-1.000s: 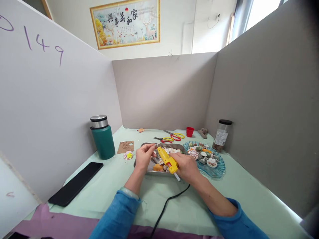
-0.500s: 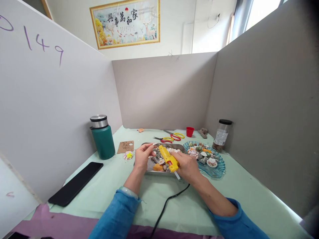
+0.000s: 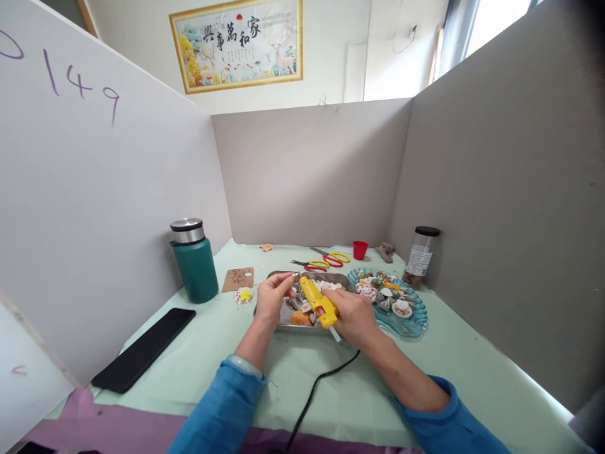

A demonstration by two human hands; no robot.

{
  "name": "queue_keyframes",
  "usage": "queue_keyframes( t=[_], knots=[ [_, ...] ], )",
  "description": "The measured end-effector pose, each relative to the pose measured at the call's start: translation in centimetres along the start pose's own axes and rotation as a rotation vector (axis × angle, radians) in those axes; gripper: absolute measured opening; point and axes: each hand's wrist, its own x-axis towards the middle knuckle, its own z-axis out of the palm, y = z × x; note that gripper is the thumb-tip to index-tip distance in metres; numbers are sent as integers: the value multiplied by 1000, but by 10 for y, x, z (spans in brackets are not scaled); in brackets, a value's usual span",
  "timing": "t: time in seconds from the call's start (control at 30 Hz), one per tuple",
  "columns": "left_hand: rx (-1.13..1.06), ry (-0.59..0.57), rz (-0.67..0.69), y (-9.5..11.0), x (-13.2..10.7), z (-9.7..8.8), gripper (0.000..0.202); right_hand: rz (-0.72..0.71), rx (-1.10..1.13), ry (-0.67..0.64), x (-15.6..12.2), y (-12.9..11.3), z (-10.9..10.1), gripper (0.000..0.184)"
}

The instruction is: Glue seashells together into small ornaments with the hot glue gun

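Observation:
My right hand (image 3: 355, 317) grips a yellow hot glue gun (image 3: 318, 302), its nozzle pointing up and left toward my left hand. My left hand (image 3: 271, 297) is closed in a pinch on a small pale shell at the nozzle tip. Both hands hover over a metal tray (image 3: 288, 320) that holds several shells. The gun's black cord (image 3: 316, 389) trails toward me across the green table cover.
A blue glass dish (image 3: 410, 325) of shells lies right of the tray. Red and yellow scissors (image 3: 326, 261), a red cup (image 3: 360, 250) and a jar (image 3: 421, 255) stand behind. At left are a green flask (image 3: 195, 261), a brown card (image 3: 239, 278), a decorated shell (image 3: 244, 295) and a black phone (image 3: 144, 348). Partition walls enclose three sides.
The glue gun and my right hand have shifted very slightly up and left toward the pinched shell. My left hand has barely moved.

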Motion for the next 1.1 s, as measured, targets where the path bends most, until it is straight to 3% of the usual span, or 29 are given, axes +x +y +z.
queue_keyframes(
  t=[1.1],
  knots=[
    [27, 17, 9, -1, 0, 0, 32, 21, 10, -7, 0, 0, -1, 22]
  ],
)
